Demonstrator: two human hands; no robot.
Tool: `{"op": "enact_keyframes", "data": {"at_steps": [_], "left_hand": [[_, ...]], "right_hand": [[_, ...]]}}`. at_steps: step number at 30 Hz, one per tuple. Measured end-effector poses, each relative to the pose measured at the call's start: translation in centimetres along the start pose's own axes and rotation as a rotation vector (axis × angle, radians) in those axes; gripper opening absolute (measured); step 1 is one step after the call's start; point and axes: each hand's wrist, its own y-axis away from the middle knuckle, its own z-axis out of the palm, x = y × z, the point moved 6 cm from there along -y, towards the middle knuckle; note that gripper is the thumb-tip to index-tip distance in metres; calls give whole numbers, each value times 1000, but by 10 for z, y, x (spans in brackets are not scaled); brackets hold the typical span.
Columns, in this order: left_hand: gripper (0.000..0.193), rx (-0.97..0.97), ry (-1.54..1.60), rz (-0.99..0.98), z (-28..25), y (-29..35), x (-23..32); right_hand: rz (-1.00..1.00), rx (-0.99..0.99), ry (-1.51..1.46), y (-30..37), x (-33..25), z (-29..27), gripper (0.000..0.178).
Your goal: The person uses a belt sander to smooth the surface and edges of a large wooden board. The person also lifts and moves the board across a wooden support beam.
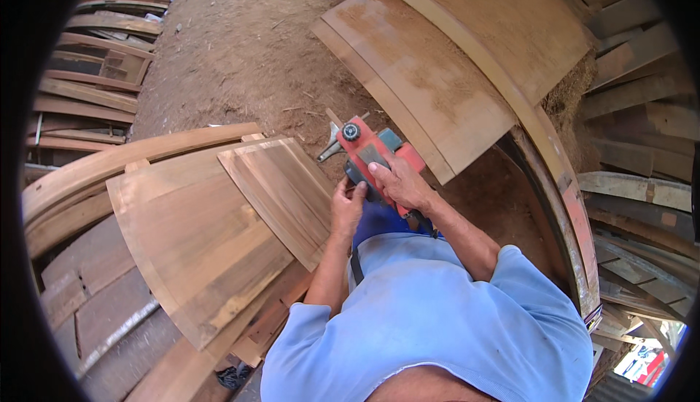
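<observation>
A red and black electric hand planer (368, 147), with a round black knob at its front, is held in front of my body, off the boards. My right hand (402, 182) is closed round its rear handle. Low on the tool's left side, my left hand (348, 205) grips the black housing with thumb and fingers; part of that grip is hidden. Just beyond the planer's front left is a grey metal piece (332, 145), whose kind I cannot make out. Left of my left hand lies a panel with a smaller wooden panel (281, 187) on top.
A large wooden panel (182, 220) rests on beams at the left. On the right, a dusty board (423, 74) lies on a bench, with a long curved strip (467, 34) across it. Stacked planks line both sides. Wood shavings cover the dirt floor (233, 52).
</observation>
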Motion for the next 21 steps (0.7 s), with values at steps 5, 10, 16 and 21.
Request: {"op": "enact_keyframes", "data": {"at_steps": [5,10,16,21], "left_hand": [[56,-4,30,118,68,53,2],[49,-50,-150,163,131,95,-16],[59,40,-413,128,162,114,-32],[58,130,-446,184,153,87,-21]], "right_hand": [[-86,46,149,64,9,-39,47],[119,108,80,126,63,-80,46],[99,138,193,151,90,-108,51],[87,140,180,119,87,-107,56]]}}
